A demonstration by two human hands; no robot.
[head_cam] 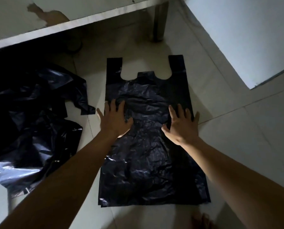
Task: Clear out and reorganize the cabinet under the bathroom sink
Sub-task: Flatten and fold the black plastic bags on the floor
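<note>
One black bag lies flat on the floor, centre; left hand and right hand press it with spread fingers, each grip released, grasping nothing; the crumpled bag heap at left looks unsorted, so much seems left.

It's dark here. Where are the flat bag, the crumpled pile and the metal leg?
flat bag (pixel 151 171): head view, creased middle.
crumpled pile (pixel 27 113): head view, pile's centre.
metal leg (pixel 159 20): head view, mid shaft.

Cropped at left, heap of black bags; lost in shadow under the cabinet, a dark round shape beyond telling; blurred and cropped at bottom, toes.
</note>
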